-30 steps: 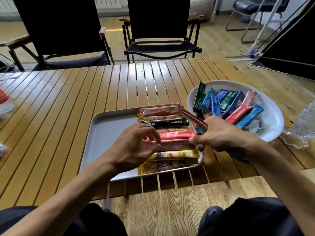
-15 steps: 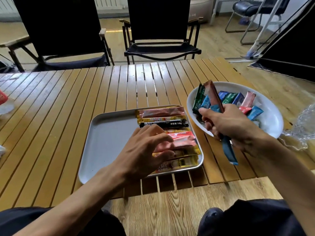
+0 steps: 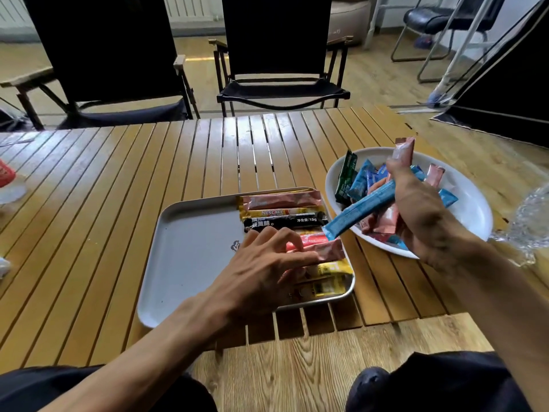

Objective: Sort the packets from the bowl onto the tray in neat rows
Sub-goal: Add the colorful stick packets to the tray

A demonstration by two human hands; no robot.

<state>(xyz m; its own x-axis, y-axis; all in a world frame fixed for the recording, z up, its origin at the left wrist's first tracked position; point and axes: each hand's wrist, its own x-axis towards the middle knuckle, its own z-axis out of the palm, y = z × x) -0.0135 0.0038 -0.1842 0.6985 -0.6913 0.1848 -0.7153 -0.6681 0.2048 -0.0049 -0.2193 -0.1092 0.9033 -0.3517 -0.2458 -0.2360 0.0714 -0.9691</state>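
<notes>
A grey tray [image 3: 190, 251] lies on the slatted wooden table, with a row of stick packets [image 3: 285, 215] stacked along its right side. My left hand [image 3: 267, 272] rests on the lower packets of that row with its fingers spread and straight. A white bowl [image 3: 472, 209] at the right holds several blue, green and pink packets. My right hand [image 3: 421, 212] hovers over the bowl's near side and grips a blue packet [image 3: 359, 211] together with a pink packet [image 3: 402, 150]. The blue one points down-left toward the tray.
Two black folding chairs [image 3: 279, 55] stand beyond the table's far edge. A crumpled clear plastic bag [image 3: 531, 221] lies right of the bowl. A red object [image 3: 6, 173] sits at the table's left edge. The tray's left half is bare.
My right hand has lifted from the tray edge to above the bowl, swinging the blue packet up and toward the tray. My left hand has shifted from pinching a packet to lying on the row.
</notes>
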